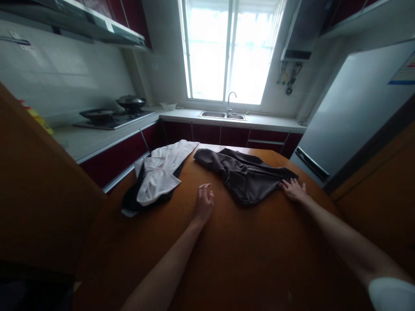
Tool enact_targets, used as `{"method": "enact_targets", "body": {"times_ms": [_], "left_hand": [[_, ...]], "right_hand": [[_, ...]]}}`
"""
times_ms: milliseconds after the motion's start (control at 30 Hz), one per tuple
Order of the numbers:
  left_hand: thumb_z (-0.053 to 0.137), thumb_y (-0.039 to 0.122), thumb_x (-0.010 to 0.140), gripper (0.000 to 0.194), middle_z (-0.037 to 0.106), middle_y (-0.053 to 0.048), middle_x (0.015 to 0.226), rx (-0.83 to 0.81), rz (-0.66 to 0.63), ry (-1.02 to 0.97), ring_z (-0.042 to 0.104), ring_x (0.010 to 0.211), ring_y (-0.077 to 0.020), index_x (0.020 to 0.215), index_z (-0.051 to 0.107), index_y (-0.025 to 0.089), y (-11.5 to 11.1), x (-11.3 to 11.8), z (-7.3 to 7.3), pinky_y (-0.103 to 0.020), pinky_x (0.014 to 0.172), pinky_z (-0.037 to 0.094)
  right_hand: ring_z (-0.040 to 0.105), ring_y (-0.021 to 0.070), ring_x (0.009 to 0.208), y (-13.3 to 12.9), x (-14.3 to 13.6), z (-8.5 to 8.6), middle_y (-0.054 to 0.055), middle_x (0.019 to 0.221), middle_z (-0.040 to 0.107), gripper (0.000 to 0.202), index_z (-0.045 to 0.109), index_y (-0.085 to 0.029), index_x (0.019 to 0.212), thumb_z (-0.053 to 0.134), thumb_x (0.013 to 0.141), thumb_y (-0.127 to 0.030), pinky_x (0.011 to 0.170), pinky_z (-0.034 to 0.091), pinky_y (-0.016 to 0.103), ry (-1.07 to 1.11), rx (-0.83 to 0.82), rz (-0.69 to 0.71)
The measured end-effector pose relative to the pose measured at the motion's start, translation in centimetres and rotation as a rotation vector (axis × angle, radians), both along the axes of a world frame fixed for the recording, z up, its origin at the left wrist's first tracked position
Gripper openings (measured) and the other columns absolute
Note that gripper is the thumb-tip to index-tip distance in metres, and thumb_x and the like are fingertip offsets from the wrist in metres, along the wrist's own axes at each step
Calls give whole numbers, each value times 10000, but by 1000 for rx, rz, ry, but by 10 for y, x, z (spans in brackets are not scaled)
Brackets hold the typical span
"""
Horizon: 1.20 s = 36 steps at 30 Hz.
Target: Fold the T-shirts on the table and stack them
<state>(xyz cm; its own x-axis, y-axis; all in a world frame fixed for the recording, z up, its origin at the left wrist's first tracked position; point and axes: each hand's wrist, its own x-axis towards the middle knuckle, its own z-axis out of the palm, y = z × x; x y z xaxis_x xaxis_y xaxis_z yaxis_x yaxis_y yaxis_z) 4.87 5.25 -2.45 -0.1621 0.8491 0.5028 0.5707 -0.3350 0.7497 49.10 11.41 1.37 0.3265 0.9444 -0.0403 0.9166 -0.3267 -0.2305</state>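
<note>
A pair of dark grey trousers (244,175) lies loosely spread and creased across the far half of the wooden table (233,250). My right hand (294,190) rests at the right end of the trousers, fingers spread and fingertips touching the cloth. Left of the trousers, my left hand (204,202) is over the bare wood with its fingers loosely curled and apart, holding nothing. Further left sits a heap of white clothing (162,172) on top of black clothing (129,198), partly hanging at the table's edge.
Beyond the table runs a white counter (188,113) with a double sink (212,114) under the window. On the left, a covered wok (130,102) and a flat pan (96,114) stand on the stove. A grey fridge (359,108) stands close on the right.
</note>
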Motion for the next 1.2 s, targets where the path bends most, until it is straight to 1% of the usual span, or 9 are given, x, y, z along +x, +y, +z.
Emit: {"method": "enact_targets", "body": {"times_ms": [100,200,333,467,633,767,900,1033,1200], "left_hand": [[462,251,959,307,560,-108,1256,-44,-9,-22,569,1213,-241,1245,559,198,3,-1,-4,-424,1086,464],[464,268,961,310,586,-115,1243,-63,-2,-37,578,1208,-246,1243,566,190,6,-2,-6,-420,1065,477],[472,281,959,311,607,-111,1230,-91,0,-32,595,1182,-244,1240,574,194,7,-2,-6,-410,1049,485],[467,285,949,307,627,-103,1191,-97,13,-54,625,1109,-239,1217,584,191,9,-2,-7,-414,1027,501],[466,280,939,289,645,-103,1167,-119,15,-105,654,1051,-233,1181,601,198,9,-4,-5,-401,974,538],[454,252,928,280,661,-108,1140,-116,35,-159,667,1003,-227,1162,592,186,7,-6,0,-384,922,557],[437,220,920,283,656,-95,1108,-51,133,-207,651,1005,-220,1173,563,199,4,-7,7,-372,936,542],[420,224,921,309,615,-117,1145,97,236,-240,606,1050,-236,1206,533,186,-1,-9,17,-379,929,518],[423,204,909,313,588,-115,1164,225,327,-205,553,1105,-255,1205,525,192,-6,-12,23,-411,963,465]], "right_hand": [[146,407,1527,16,12,20,325,1612,211,555,506,-77,1475,494,974,-315,1137,95,670,-20,81,-165],[240,398,1491,32,-8,32,330,1573,298,530,505,-33,1455,445,967,-230,1141,188,596,-26,199,-153],[525,328,1279,42,-66,32,204,1369,592,485,655,-124,1297,426,998,-430,1030,383,425,54,233,0],[527,347,1266,25,-135,29,167,1442,547,673,552,-192,1424,431,947,-651,989,419,426,145,258,164],[560,338,1236,-9,-190,27,176,1397,590,611,543,-176,1420,635,879,-444,1010,409,432,36,259,290],[641,249,1113,-28,-188,38,99,1149,732,310,695,-186,1149,533,886,-169,1043,402,374,130,391,358],[573,207,1258,-69,-171,59,37,1285,692,452,705,-227,1091,461,767,-27,1109,388,374,334,524,645],[543,199,1312,-131,-157,66,26,1289,697,520,731,-230,1023,404,686,-6,1122,398,404,508,366,864],[578,199,1285,-186,-131,49,25,1216,737,503,742,-224,962,390,685,7,1177,328,454,602,71,992]]}}
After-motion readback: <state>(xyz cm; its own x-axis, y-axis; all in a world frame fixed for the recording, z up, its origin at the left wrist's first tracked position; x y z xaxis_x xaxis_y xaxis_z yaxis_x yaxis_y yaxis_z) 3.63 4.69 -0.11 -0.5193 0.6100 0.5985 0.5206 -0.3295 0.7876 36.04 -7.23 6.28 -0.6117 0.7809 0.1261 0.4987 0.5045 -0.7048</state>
